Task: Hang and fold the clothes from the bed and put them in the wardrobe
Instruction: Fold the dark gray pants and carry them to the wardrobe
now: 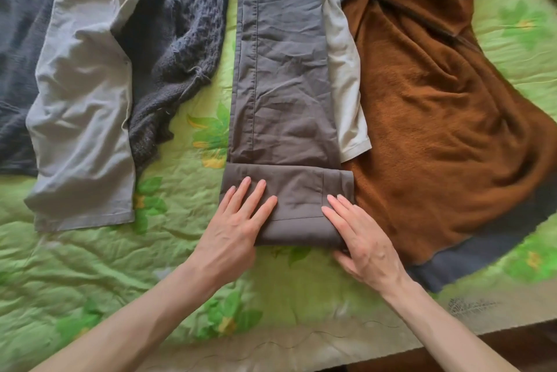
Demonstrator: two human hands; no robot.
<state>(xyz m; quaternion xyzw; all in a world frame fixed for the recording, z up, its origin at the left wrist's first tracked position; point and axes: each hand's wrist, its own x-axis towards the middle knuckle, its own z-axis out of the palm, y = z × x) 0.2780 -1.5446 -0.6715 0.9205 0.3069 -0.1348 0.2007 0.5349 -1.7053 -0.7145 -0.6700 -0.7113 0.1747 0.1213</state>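
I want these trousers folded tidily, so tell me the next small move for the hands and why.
Probably turn the folded end over once more, away from the body. Both hands, left and right, lie flat on the first fold of the trousers, and a long stretch of leg is unfolded beyond it. Keep the edges square: the fold overlaps the brown fleece on its right side.

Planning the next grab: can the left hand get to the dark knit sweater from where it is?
Probably yes. The left hand lies flat on the folded end of the grey trousers, and the dark knit sweater lies up and to its left across bare bedspread, nothing between. Only its edge tucks under the light grey garment.
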